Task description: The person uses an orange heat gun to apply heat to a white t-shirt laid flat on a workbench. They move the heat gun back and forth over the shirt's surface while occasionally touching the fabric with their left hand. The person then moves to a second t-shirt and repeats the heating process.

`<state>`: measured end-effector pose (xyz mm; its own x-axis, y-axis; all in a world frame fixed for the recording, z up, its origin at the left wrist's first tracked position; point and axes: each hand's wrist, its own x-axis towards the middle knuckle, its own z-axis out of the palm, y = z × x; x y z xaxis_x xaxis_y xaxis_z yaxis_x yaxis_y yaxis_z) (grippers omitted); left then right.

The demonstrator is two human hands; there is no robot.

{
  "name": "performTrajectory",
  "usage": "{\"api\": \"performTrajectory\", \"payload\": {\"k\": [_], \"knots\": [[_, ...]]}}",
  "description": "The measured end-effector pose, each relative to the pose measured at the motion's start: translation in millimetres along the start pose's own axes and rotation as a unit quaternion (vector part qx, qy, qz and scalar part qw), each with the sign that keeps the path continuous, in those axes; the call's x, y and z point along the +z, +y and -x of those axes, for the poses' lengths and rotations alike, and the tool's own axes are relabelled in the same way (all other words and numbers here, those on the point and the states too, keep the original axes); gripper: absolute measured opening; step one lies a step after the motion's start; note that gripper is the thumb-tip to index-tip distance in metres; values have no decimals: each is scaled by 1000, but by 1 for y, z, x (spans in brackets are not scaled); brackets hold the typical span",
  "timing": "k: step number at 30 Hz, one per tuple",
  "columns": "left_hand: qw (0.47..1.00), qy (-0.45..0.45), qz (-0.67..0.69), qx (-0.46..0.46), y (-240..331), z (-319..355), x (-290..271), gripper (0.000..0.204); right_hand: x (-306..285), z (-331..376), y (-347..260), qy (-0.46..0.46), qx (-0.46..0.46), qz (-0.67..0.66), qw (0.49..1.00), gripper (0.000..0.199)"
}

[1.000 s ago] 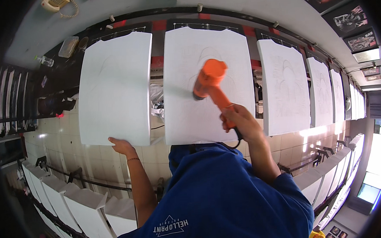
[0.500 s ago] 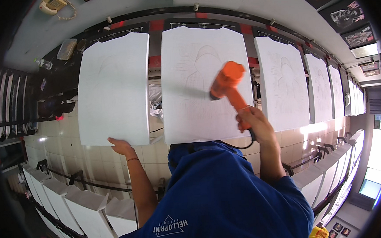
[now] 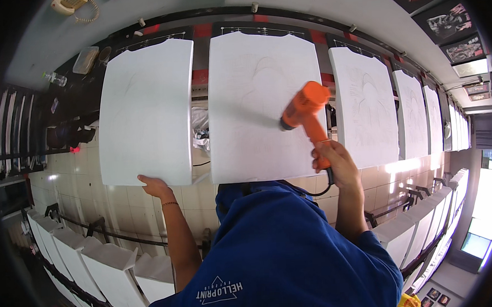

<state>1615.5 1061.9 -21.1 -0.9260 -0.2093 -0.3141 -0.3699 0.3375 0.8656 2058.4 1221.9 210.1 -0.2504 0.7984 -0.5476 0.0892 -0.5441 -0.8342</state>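
Orange heat gun farther right

The dryer is above one board; left of this board lies a second board, and right a third board.

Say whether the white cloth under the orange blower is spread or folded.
Spread. The white cloth lies flat, its faint drawing showing and no fold visible, under the orange blower in the right hand.

The orange blower looks smooth plastic, the white panels matt cloth.
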Motion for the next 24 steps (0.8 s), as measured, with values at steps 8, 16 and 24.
{"api": "performTrajectory", "payload": {"k": [8, 16, 24], "knots": [[999, -8, 26, 27, 6, 6, 0, 75, 79, -28, -12, -166, 27, 78, 983, 28], [998, -5, 50, 29, -3, -1, 1, 70, 85, -12, -19, -245, 94, 167, 951, 24], [999, 0, 34, 43, -2, 0, 0, 73, 75, -19, -19, -172, 41, 144, 974, 25]]}}
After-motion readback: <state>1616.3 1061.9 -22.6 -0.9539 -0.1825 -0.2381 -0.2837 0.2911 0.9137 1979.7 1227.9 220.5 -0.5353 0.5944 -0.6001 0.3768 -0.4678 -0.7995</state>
